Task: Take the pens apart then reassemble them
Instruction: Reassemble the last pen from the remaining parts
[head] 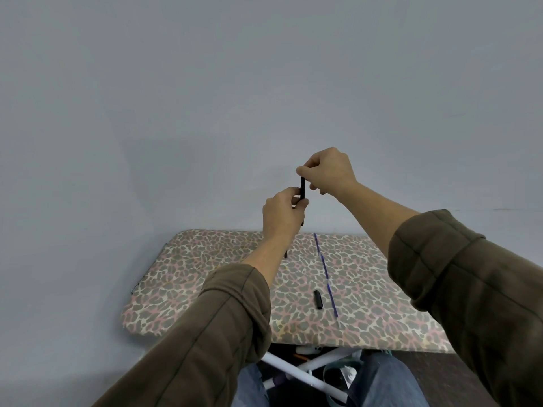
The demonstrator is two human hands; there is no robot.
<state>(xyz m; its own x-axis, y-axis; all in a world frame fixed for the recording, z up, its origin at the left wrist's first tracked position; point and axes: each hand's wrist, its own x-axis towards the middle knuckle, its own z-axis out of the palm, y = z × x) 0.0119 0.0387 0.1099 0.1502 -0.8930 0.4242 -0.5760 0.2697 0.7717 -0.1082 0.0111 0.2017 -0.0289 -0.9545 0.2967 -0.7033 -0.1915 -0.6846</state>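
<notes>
I hold a black pen barrel (302, 188) upright in the air above the table. My left hand (282, 214) grips its lower part. My right hand (327, 170) pinches its top end between thumb and fingers. On the leopard-print table (205, 289) lie a thin blue ink refill (325, 273) and a short black pen cap (318, 299) to its left. Another small dark part (285, 254) shows just behind my left wrist, mostly hidden.
The table stands against a plain grey wall (235, 98). White folding legs (308, 368) and my knees in jeans show below its near edge. A dark floor (426, 359) lies to the right.
</notes>
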